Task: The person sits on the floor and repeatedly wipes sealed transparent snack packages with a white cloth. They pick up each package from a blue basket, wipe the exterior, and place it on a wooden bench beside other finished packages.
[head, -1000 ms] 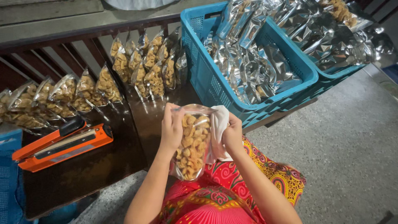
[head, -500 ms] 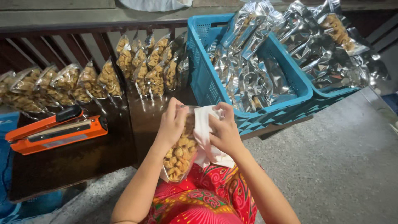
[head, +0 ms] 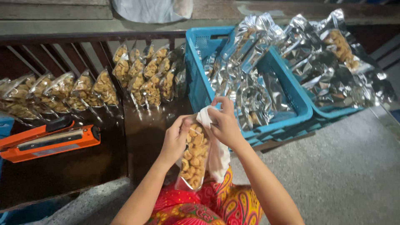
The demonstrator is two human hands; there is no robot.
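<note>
Pouch of cashew-like nuts [head: 193, 156], clear front and foil back, hangs upright over the person's lap, just near of the dark wooden table [head: 62, 175] edge. Left hand [head: 174, 139] pinches the pouch's upper left edge, fingers closed on the film. Right hand [head: 225, 125] is closed around a white cloth [head: 216, 152] and pressed at the pouch mouth; the cloth trails down the right side of the pouch, touching it. Handling, as a judgement: light to moderate weight, film soft and crinkly, likely slick; contents are loose and brittle, so squeezing the belly risks crushing nuts and bulging the mouth. Best hold looks like the empty top strip above the fill line, pinched at both corners to keep the mouth flat and upright; whether the mouth is open I can't tell, the hands cover it. Orange heat sealer [head: 50, 139] sits on the table at left, well apart. Filled pouches [head: 104, 85] lie in rows at the far side of the table. Blue crate [head: 300, 100] far right holds silver foil bags [head: 250, 66], with more bags [head: 333, 62] piled beyond it.
</note>
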